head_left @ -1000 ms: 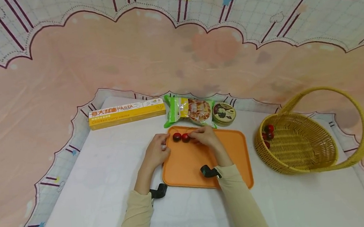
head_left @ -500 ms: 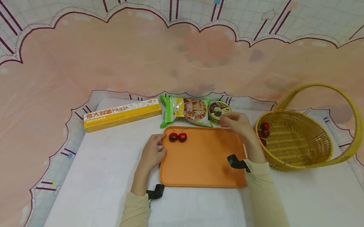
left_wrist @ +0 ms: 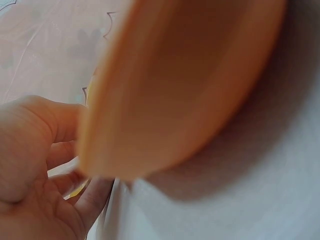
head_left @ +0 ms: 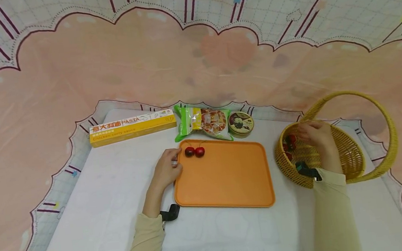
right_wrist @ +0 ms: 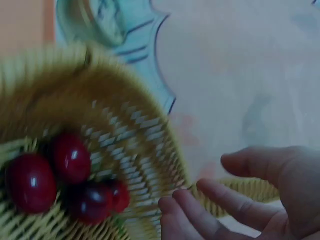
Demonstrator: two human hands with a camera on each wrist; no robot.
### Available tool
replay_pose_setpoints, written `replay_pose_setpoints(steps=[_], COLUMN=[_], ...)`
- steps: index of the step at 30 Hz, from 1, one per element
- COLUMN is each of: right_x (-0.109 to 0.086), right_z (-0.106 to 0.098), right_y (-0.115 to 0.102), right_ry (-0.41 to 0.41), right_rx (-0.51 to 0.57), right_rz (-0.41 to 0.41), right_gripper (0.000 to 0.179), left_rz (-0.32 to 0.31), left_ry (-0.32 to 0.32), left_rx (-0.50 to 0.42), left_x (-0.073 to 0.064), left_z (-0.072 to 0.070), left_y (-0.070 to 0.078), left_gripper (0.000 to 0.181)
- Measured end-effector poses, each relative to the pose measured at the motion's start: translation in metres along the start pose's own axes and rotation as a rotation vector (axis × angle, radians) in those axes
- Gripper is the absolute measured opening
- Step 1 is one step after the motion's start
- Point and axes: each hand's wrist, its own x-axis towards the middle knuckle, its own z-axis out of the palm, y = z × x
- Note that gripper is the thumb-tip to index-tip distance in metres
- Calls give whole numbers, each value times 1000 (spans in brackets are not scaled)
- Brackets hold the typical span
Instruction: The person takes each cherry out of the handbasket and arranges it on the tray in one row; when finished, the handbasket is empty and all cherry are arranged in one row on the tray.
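Note:
My left hand is at the left edge of the orange tray, fingertips against its outer side. In the left wrist view the tray wall hides some fingertips; no finger shows inside the tray. Two dark red cherries lie side by side in the tray's far left corner. My right hand is over the yellow wicker basket, fingers apart and nothing between them. Several cherries lie at the basket's left side, near the right fingertips but apart from them.
Behind the tray, a yellow pasta box, a green-and-white food packet and a round tin stand in a row. The basket's tall handle arches over its right side. A patterned cloth hangs behind the white table.
My right hand has let go of a cherry beside the other one in the tray and moved right, over the basket. The left hand stays at the tray's edge.

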Motion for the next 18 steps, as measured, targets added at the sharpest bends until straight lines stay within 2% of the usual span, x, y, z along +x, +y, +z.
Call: replay_pose_setpoints(steps=[3,5,8,9,11,14,18], right_x=[4,7,12,13,15,16,17], right_z=[-8,-10,-13,-14,-14,-15,-16], right_y=[5,7,12,14,17,22,26], right_ry=[-11,-33,-105,-131,-184,-246,-281], right_rx=[-65,-93,-120,-125,-104,-78,-91], right_rz=[70,118,184,205,243,253,225], right_gripper=[60,50,23,20,27,35,26], left_rz=[-4,-4,-8,-9,-9,-9,-5], left_ry=[-3,1,0,-1,0,0,2], left_rx=[-1,2,2,2,4,7,1], left_x=[0,0,0,0,0,0,0], left_z=[0,0,0,0,0,1,1], left_y=[0,-1,-2,-2,-3,-3,-3], left_gripper=[52,52,53,53,53,52,53])
